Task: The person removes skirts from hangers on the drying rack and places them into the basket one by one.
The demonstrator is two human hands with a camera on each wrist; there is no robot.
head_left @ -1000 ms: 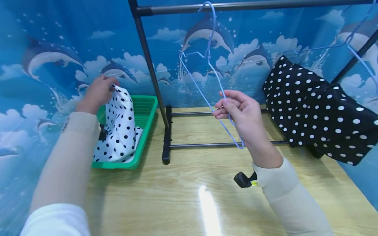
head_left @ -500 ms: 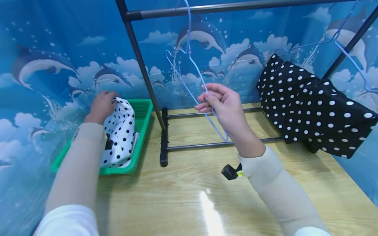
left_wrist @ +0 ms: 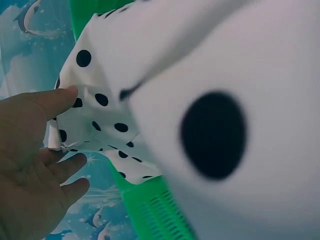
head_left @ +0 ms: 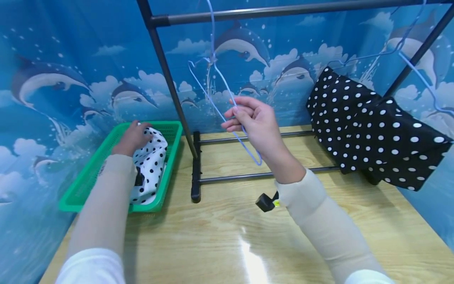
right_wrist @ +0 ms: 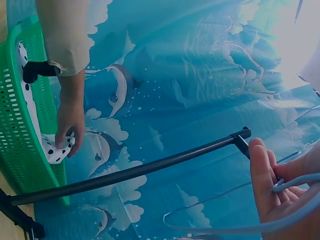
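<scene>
In the head view my left hand [head_left: 132, 139] pinches a white cloth with black dots [head_left: 150, 173], which lies bunched in the green basket [head_left: 88, 169]. The left wrist view shows the thumb on one side of the cloth [left_wrist: 100, 115] and the other fingers spread below its edge. A thin blue clothes hanger [head_left: 227, 88] hangs tilted from my right hand [head_left: 253, 122], held between thumb and fingers. No garment is on this hanger. What kind of garment the dotted cloth is cannot be told.
A black clothes rack [head_left: 266, 12] stands on the wooden table [head_left: 198, 244]. At its right, a black cloth with white dots [head_left: 372, 130] hangs on another blue hanger [head_left: 376, 55]. A dolphin-print curtain [head_left: 117, 35] backs the table.
My left hand has lowered the white dotted cloth into the basket. My right hand has shifted left with the hanger, while the view has turned slightly.
</scene>
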